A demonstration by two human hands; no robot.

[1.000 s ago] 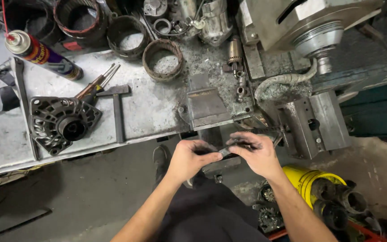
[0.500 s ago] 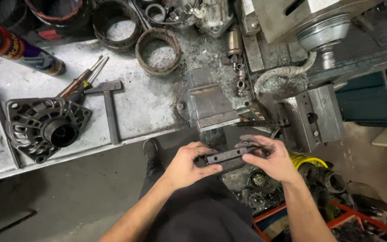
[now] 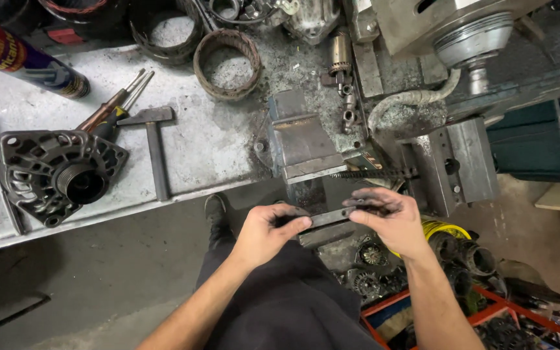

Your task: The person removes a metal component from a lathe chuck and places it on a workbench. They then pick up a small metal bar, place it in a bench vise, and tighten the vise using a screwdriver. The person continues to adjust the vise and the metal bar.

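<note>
Both hands lifted nearer vise (image 3: 303, 146); left hand (image 3: 267, 230) & right hand (image 3: 387, 217) pinch metal bar (image 3: 328, 217), hammer (image 3: 153, 139) lies apart

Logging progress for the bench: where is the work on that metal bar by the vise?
Done: the alternator housing, hammer and screwdrivers lie set aside on the bench. In hand: the left hand and right hand grip opposite ends of a flat metal bar just in front of the bench vise. Left: the bar is not in the vise; whether its jaws stand open cannot be told.
</note>
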